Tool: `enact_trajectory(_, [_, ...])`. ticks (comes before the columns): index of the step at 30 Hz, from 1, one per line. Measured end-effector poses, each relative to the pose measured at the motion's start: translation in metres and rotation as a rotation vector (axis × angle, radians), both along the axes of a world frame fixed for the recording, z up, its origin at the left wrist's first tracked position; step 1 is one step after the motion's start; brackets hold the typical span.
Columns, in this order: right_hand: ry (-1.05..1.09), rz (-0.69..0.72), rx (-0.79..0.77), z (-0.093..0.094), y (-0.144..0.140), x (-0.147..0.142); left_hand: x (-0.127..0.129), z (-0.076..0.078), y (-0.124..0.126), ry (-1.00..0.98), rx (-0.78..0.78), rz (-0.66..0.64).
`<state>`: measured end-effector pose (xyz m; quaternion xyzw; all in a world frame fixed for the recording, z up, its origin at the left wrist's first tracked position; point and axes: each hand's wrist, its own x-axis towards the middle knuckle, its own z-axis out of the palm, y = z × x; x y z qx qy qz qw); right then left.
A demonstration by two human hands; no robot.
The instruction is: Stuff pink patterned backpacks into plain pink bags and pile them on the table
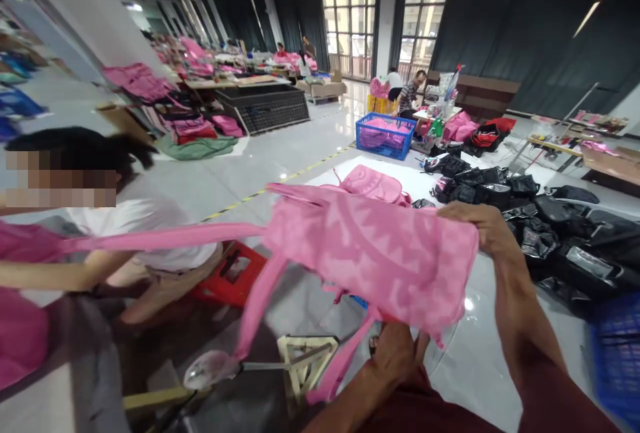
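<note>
A pink backpack (385,246) with a pale jagged-tooth pattern is held up in front of me, lying sideways. My right hand (477,223) is closed on its right end, fingers over the upper edge. Under its lower edge, my left hand (397,353) is closed on the bag, its fingertips partly hidden by the fabric. Pink straps (257,310) dangle from the bag. A long pink strap (170,236) stretches left, toward pink fabric (25,313) beside a co-worker's arm (75,273).
A co-worker in a white shirt (150,220) sits close at left by a red stool (237,276). Black bags (540,220) lie heaped at right, near a blue crate (617,346). Another pink bag (373,183) lies beyond mine. A blue basket (385,136) stands farther off.
</note>
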<state>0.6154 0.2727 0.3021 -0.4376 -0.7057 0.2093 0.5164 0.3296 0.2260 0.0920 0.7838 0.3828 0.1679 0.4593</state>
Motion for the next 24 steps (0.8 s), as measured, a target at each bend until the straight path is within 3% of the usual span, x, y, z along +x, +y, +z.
enact_trajectory(3, [-0.018, 0.007, -0.409, -0.075, 0.0, 0.058, 0.019, -0.053, 0.028, 0.161, 0.163, -0.112])
enact_trajectory(5, [-0.058, -0.056, -0.647, -0.137, 0.009, 0.063, 0.022, -0.081, 0.051, 0.29, 0.265, -0.182])
enact_trajectory(7, [-0.217, -0.112, -0.785, -0.192, 0.023, 0.047, 0.026, -0.094, 0.071, 0.365, 0.324, -0.249])
enact_trajectory(10, [-0.513, -0.237, -0.773, -0.245, 0.055, 0.003, 0.043, -0.087, 0.09, 0.396, 0.365, -0.318])
enact_trajectory(14, [-0.681, -0.261, -0.631, -0.267, 0.104, -0.055, 0.068, -0.065, 0.096, 0.448, 0.297, -0.291])
enact_trajectory(17, [-0.776, -0.24, -0.641, -0.278, 0.127, -0.092, 0.071, -0.062, 0.089, 0.47, 0.195, -0.337])
enact_trajectory(20, [-0.866, -0.336, -0.698, -0.29, 0.135, -0.116, 0.058, -0.067, 0.076, 0.496, 0.065, -0.334])
enact_trajectory(24, [-0.911, -0.233, -0.77, -0.287, 0.141, -0.114, 0.023, -0.078, 0.062, 0.422, -0.128, -0.112])
